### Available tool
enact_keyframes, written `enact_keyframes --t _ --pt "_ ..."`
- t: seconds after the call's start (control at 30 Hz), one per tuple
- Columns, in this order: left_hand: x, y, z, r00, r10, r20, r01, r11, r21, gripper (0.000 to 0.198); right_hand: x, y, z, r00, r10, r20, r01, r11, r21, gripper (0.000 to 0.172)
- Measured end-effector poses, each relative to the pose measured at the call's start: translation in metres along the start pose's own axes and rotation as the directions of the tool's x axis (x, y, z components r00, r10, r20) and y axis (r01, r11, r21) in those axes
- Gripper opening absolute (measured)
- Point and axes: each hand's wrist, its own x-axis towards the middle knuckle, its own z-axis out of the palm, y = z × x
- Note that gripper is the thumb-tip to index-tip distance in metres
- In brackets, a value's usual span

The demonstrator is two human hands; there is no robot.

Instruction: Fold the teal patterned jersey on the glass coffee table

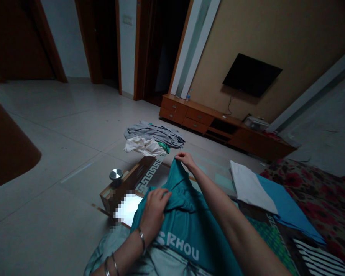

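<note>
A teal garment with white lettering [189, 222] is spread in front of me over the near part of the glass table; whether it is a shirt or shorts I cannot tell. My right hand [185, 159] pinches its far tip and holds it raised into a peak. Nearer to me, my left hand [153, 209] has its fingers curled on the garment's left side, by a bunched fold. Metal bangles circle the left wrist. Pale grey-green cloth [161, 258] lies beneath the teal garment, close to my body.
Grey clothes [155, 134] and a white garment [145, 146] are heaped at the table's far end. To the right lie a folded white cloth [251, 184], a blue cloth [290, 207] and a striped cloth [322, 257]. A round metal-topped object [116, 174] stands at the left.
</note>
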Motion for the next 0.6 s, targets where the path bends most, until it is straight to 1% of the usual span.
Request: enact_keyframes --t 0.03,0.07,0.1,0.17,0.2,0.27,0.33,0.37,0.4,0.47,0.5,0.53,0.57,0.6 --pt "0.008 -0.011 -0.005 0.998 -0.058 -0.011 0.058 0.997 0.049 0.058 -0.001 0.000 0.000 1.000 0.002 -0.004 -0.002 1.000 0.009 0.022" --pt "0.015 -0.021 -0.008 0.996 -0.093 0.006 0.092 0.992 0.089 0.060 -0.001 0.000 0.000 1.000 0.007 -0.008 -0.006 1.000 0.014 0.021" --pt "0.022 -0.031 -0.011 0.993 -0.105 0.044 0.100 0.988 0.115 0.058 -0.001 0.001 0.001 1.000 0.014 -0.012 -0.013 1.000 0.015 0.021" --pt "0.031 -0.042 -0.016 0.985 -0.100 0.138 0.082 0.988 0.132 0.040 0.000 0.003 0.004 0.999 0.036 -0.024 -0.036 0.999 0.006 0.019" --pt "0.034 -0.044 -0.019 0.981 -0.095 0.168 0.074 0.989 0.129 0.031 0.001 0.004 0.006 0.998 0.050 -0.031 -0.050 0.999 -0.002 0.018" --pt "0.034 -0.041 -0.025 0.979 -0.072 0.190 0.054 0.994 0.099 0.019 0.004 0.008 0.010 0.996 0.080 -0.050 -0.081 0.997 -0.020 0.017" --pt "0.031 -0.031 -0.034 0.978 -0.017 0.209 0.011 0.999 0.031 0.016 0.008 0.013 0.014 0.993 0.104 -0.064 -0.106 0.994 -0.037 0.023" --pt "0.028 -0.025 -0.038 0.971 0.025 0.238 -0.023 1.000 -0.013 0.016 0.010 0.015 0.016 0.991 0.113 -0.069 -0.116 0.992 -0.042 0.028" --pt "0.025 -0.020 -0.042 0.956 0.074 0.285 -0.060 0.997 -0.056 0.016 0.012 0.018 0.018 0.990 0.120 -0.070 -0.124 0.991 -0.046 0.032" --pt "0.019 -0.014 -0.048 0.901 0.157 0.404 -0.117 0.986 -0.122 0.018 0.016 0.024 0.021 0.988 0.136 -0.068 -0.139 0.989 -0.046 0.038" --pt "0.016 -0.013 -0.049 0.874 0.171 0.455 -0.120 0.983 -0.140 0.021 0.017 0.026 0.023 0.987 0.145 -0.067 -0.148 0.988 -0.044 0.039" --pt "0.015 -0.014 -0.048 0.860 0.161 0.484 -0.102 0.984 -0.146 0.025 0.019 0.029 0.024 0.986 0.156 -0.065 -0.158 0.987 -0.041 0.039" --pt "0.013 -0.016 -0.047 0.866 0.123 0.484 -0.062 0.988 -0.140 0.028 0.020 0.033 0.026 0.984 0.168 -0.066 -0.170 0.985 -0.038 0.039" --pt "0.013 -0.019 -0.046 0.892 0.058 0.448 -0.002 0.992 -0.124 0.030 0.020 0.036 0.027 0.981 0.181 -0.067 -0.183 0.982 -0.036 0.038"
